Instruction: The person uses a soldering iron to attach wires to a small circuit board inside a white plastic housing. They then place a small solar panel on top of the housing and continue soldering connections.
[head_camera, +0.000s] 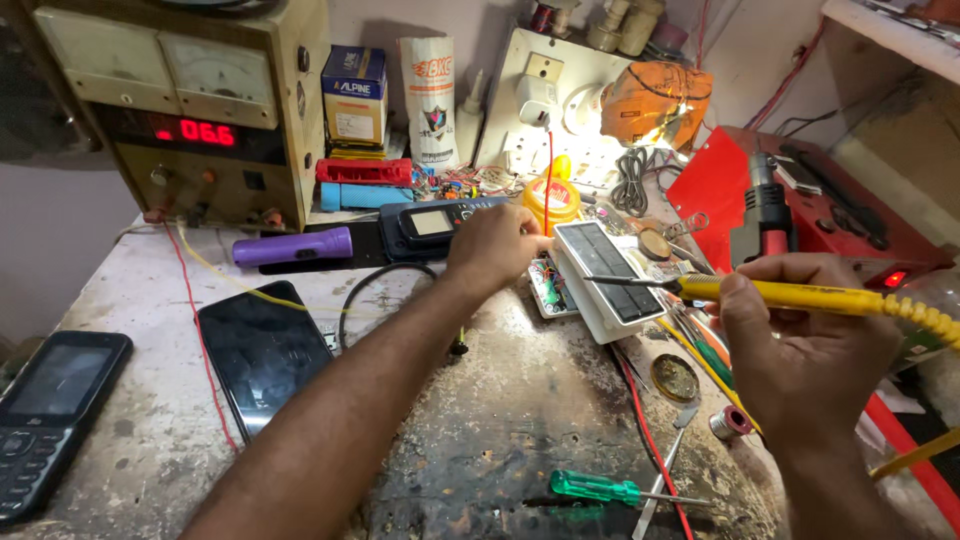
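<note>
screwdriver (595, 488): one, green handle, lying at the near edge of the workbench (150, 430).
phones: two, dark, near left corner.
right hand (800, 350): fingers clamped on one yellow soldering iron (790, 295), tip over the white device.
left hand (495, 245): closed on one white device (605, 280), mid-bench.
torch (292, 245): one, purple, far left.

The left hand (492, 247) reaches far forward on a bare, nearly straight arm, knuckles up, fingers curled downward in a closed grip. The right hand (800, 345) sits nearer, back toward the camera, fingers pinched shut, wrist bent inward.
</note>
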